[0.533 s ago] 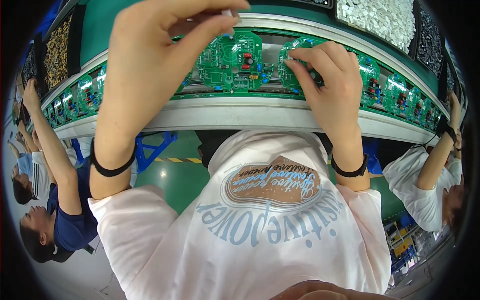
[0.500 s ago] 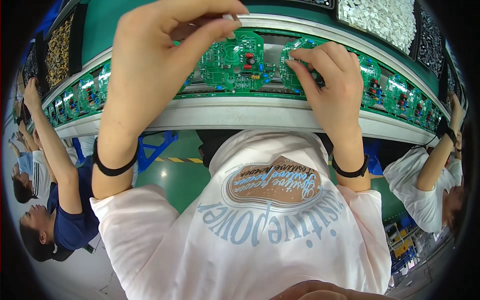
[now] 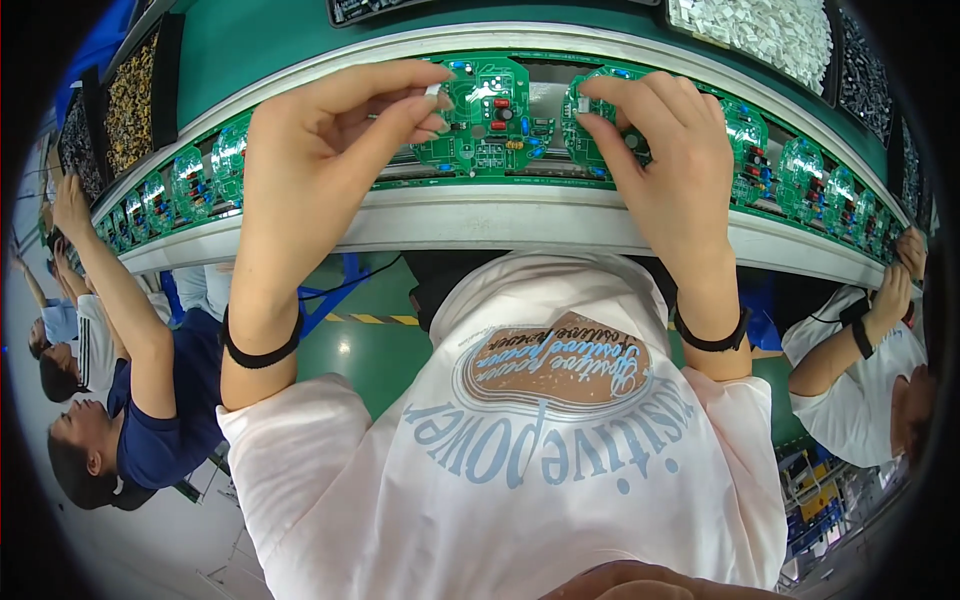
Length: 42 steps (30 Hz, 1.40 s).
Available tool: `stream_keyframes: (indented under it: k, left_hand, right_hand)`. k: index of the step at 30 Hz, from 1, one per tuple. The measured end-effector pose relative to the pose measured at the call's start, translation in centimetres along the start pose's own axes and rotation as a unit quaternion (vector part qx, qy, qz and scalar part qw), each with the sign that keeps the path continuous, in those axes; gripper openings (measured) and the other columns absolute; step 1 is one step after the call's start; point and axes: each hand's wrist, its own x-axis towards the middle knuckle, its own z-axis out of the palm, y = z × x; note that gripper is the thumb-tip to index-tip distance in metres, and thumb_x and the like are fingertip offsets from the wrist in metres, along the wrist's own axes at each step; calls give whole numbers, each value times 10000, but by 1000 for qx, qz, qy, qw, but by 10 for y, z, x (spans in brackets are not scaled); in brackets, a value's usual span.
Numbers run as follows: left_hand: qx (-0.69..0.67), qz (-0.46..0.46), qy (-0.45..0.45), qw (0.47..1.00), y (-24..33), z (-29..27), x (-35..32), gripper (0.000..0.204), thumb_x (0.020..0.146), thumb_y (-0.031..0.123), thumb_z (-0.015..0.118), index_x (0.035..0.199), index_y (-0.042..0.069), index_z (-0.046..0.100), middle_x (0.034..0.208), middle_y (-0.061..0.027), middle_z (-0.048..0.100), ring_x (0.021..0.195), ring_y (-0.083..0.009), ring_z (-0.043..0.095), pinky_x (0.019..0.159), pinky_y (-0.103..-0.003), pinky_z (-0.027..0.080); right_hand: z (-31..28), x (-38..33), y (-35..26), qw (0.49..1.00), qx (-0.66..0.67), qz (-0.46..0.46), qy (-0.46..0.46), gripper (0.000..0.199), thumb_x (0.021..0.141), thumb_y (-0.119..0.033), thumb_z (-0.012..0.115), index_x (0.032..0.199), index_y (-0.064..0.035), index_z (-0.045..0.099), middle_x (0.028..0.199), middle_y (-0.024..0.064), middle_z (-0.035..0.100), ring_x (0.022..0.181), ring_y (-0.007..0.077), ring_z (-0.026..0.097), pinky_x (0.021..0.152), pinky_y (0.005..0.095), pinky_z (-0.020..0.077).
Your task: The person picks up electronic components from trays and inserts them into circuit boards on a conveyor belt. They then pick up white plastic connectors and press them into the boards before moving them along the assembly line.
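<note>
The person's left hand (image 3: 330, 150) is hovering at about eleven o'clock, its thumb and fingertips pinching a small pale part (image 3: 432, 92) beside a round green circuit board (image 3: 490, 115). That board is sitting at twelve o'clock on the curved conveyor rail (image 3: 500, 215). The right hand (image 3: 660, 150), at one o'clock, is pressing a small white component (image 3: 582, 103) onto the neighbouring board (image 3: 600, 135), fingers narrowly closed. A co-worker's arm (image 3: 110, 290) is reaching up at nine o'clock.
</note>
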Motion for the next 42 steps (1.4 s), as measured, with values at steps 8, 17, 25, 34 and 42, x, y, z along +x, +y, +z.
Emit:
stream_keyframes:
  k: [8,17,25,34,42]
  left_hand:
    - [51,-27,50,997,1,0,-10,172,959,19,692,1123,-7,739,1011,-70,771,892,-123,739,806,-239,591]
    - [402,173,71,896,-11,3,-4,117,847,76,767,962,61,749,997,-43,735,885,-266,690,744,-357,553]
    - [439,174,87,877,-17,1,-5,118,820,84,783,931,68,749,1013,-16,727,899,-251,673,744,-360,544]
    - [468,188,79,860,-8,14,1,125,813,57,775,932,72,739,1022,-27,723,883,-253,670,731,-356,541]
    - [496,153,61,853,-4,15,-12,133,853,44,756,985,48,734,1041,-58,712,899,-271,666,764,-368,540]
  right_hand:
    - [-21,-6,3,998,40,39,27,149,836,-69,781,977,-102,747,826,35,651,760,241,616,693,360,454]
    - [-28,-23,10,990,92,71,83,175,833,73,771,976,-25,752,854,68,706,694,158,633,628,269,488]
    - [-37,-30,9,988,78,67,119,185,826,114,763,983,17,751,848,78,715,683,147,615,633,248,486]
    - [-54,-30,15,986,44,65,144,197,816,124,764,983,21,748,854,89,723,684,154,619,633,248,484]
    - [-100,-31,46,995,5,44,92,190,821,58,780,1001,10,738,849,104,725,708,178,662,661,262,511]
